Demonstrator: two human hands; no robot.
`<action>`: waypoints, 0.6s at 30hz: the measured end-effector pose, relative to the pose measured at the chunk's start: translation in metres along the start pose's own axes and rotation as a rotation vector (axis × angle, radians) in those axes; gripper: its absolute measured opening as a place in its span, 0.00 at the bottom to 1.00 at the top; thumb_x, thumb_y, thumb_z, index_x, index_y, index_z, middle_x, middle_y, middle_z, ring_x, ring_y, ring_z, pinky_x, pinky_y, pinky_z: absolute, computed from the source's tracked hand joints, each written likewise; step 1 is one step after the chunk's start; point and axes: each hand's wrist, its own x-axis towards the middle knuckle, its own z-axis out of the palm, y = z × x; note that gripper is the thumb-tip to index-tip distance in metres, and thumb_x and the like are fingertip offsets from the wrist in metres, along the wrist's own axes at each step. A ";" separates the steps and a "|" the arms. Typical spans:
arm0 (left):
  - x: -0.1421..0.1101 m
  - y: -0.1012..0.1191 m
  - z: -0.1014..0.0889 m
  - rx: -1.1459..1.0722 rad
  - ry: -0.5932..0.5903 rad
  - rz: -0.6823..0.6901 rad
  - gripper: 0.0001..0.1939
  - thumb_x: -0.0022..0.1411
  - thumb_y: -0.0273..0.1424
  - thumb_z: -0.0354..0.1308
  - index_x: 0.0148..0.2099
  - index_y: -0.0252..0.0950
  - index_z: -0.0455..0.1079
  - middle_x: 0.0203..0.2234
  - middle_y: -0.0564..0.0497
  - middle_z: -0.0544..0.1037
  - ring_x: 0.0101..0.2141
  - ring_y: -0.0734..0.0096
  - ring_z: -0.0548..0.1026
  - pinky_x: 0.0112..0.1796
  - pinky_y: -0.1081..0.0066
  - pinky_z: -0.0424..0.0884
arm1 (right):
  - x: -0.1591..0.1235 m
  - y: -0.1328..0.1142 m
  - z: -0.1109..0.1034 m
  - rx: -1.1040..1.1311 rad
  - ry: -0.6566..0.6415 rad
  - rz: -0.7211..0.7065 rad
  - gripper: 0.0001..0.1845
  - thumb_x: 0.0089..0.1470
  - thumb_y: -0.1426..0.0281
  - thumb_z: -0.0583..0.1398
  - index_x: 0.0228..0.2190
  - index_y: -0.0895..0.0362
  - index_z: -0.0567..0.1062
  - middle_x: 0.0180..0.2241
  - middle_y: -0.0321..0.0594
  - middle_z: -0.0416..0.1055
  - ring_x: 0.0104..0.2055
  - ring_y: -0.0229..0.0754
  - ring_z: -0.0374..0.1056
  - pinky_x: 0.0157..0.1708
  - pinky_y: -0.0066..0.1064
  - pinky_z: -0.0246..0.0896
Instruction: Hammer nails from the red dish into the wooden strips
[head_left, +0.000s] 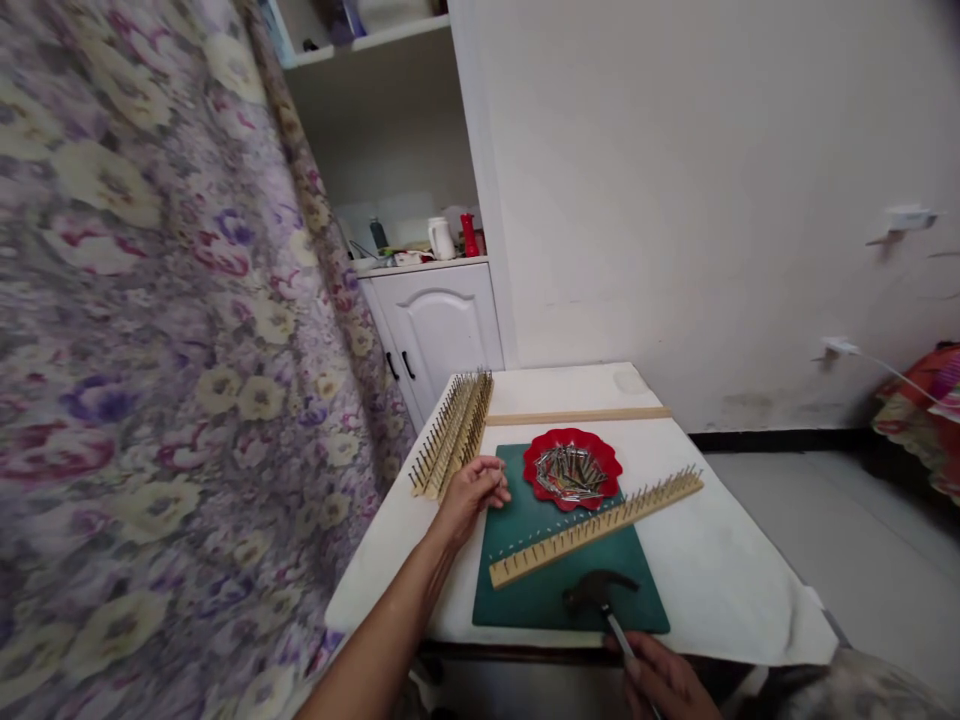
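Note:
My right hand [664,675] grips the handle of a claw hammer [600,592], whose dark head hangs over the front of a green cutting mat [517,610]. Across the mat lies a wooden strip [570,541] studded with several upright nails, slanting up to the right. My left hand [480,484] is above the mat's left edge with fingers curled and pinched; anything between the fingertips is too small to make out. To its right, a red scalloped dish [541,440] holds a heap of loose nails [570,473].
Several nail-studded strips [456,430] lie side by side at the table's left. A bare wooden strip [577,415] crosses the back of the white-covered table [712,560]. A flowered curtain [187,350] hangs on the left; a white cabinet [442,320] stands behind, beside the wall.

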 end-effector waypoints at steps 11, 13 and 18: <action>-0.100 -0.067 -0.029 0.101 0.317 0.068 0.08 0.52 0.33 0.61 0.30 0.34 0.68 0.21 0.55 0.73 0.25 0.76 0.69 0.29 0.77 0.63 | -0.003 0.009 -0.004 0.054 0.014 0.009 0.28 0.49 0.49 0.58 0.41 0.59 0.68 0.15 0.30 0.69 0.06 0.26 0.53 0.07 0.17 0.38; -0.103 -0.075 -0.022 0.142 0.335 0.048 0.08 0.50 0.34 0.62 0.29 0.34 0.69 0.20 0.56 0.72 0.24 0.76 0.67 0.28 0.78 0.62 | -0.004 0.008 -0.004 0.061 0.018 0.014 0.28 0.49 0.49 0.59 0.41 0.59 0.68 0.15 0.30 0.70 0.06 0.26 0.54 0.06 0.17 0.39; -0.104 -0.080 -0.009 0.264 0.352 0.063 0.08 0.51 0.35 0.60 0.29 0.34 0.71 0.21 0.55 0.72 0.25 0.74 0.67 0.27 0.77 0.60 | -0.006 0.004 -0.001 0.065 0.044 0.034 0.28 0.48 0.49 0.60 0.40 0.60 0.69 0.15 0.30 0.69 0.05 0.26 0.55 0.06 0.17 0.41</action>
